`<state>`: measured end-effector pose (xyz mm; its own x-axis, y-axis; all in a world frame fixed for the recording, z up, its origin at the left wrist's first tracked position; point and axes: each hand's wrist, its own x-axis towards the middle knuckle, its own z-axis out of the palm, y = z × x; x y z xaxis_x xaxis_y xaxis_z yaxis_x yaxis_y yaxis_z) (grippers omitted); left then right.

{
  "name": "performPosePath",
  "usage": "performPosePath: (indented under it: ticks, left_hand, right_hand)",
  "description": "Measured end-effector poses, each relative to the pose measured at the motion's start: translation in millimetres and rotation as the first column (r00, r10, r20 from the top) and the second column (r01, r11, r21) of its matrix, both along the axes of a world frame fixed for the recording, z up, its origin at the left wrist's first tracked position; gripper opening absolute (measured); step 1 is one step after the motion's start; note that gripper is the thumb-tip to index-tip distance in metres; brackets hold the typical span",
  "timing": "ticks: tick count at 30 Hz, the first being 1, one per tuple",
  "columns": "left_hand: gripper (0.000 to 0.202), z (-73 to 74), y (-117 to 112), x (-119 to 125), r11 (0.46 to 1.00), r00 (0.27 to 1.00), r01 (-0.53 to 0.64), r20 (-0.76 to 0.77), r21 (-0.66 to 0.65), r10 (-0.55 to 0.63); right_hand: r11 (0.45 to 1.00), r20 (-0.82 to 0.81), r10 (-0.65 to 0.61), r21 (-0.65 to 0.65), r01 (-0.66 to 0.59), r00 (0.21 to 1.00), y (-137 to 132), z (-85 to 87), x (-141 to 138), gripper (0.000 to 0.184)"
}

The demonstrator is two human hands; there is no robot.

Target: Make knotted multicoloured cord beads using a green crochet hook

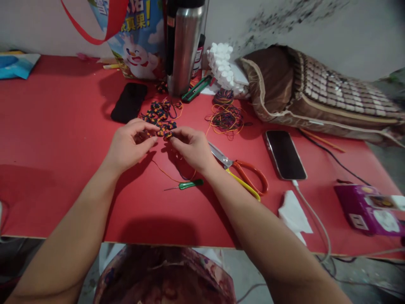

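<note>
Over the red table, my right hand point(191, 148) pinches a small piece of knotted cord point(167, 135) in dark blue and orange between thumb and fingertips. At the piece's left side, my left hand point(129, 141) has its thumb and curled fingers closed on the cord. Thin loose strands hang below my hands. Just beyond them lies a pile of similar cord knots point(158, 112). Nearer to me rests a small hook tool with a green handle point(190, 184). Scissors point(232, 162) with orange and yellow handles lie by my right wrist, partly covered by it.
Tangled cord point(226, 118) lies right of the pile. Behind stand a steel thermos point(186, 46), a green box cutter point(196, 88) and a printed bag point(139, 50). A black phone point(128, 102) lies left, a charging phone point(285, 154) right, near tissue point(294, 213) and a purple box point(363, 207).
</note>
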<state>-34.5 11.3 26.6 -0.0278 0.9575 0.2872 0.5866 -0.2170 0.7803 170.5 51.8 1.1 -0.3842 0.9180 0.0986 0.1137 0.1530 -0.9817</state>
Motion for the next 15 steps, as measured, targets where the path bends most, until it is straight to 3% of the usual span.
performPosePath:
  ticks: [2,5,12,15]
  left_hand:
    - [0.025,-3.2,-2,11,0.989,0.968,0.070,0.250,-0.131,-0.036]
    - [0.022,-6.7,-3,24,0.983,0.919,0.092,0.392,-0.156,-0.023]
    - [0.015,-10.0,-2,28,0.992,0.952,0.013,0.305,-0.124,0.026]
    - [0.013,-7.6,-2,28,0.988,0.931,0.031,0.365,-0.153,0.027]
  right_hand:
    - [0.993,-0.080,0.004,-0.120,-0.013,0.997,0,2.5,-1,0.010]
    - [0.982,-0.076,0.011,-0.185,-0.025,0.997,-2,6.1,-1,0.016]
    - [0.991,-0.014,-0.025,-0.130,0.023,1.000,-8,6.8,-4,0.012]
    - [0.986,-0.034,-0.010,-0.168,0.004,0.999,-7,6.9,-4,0.017]
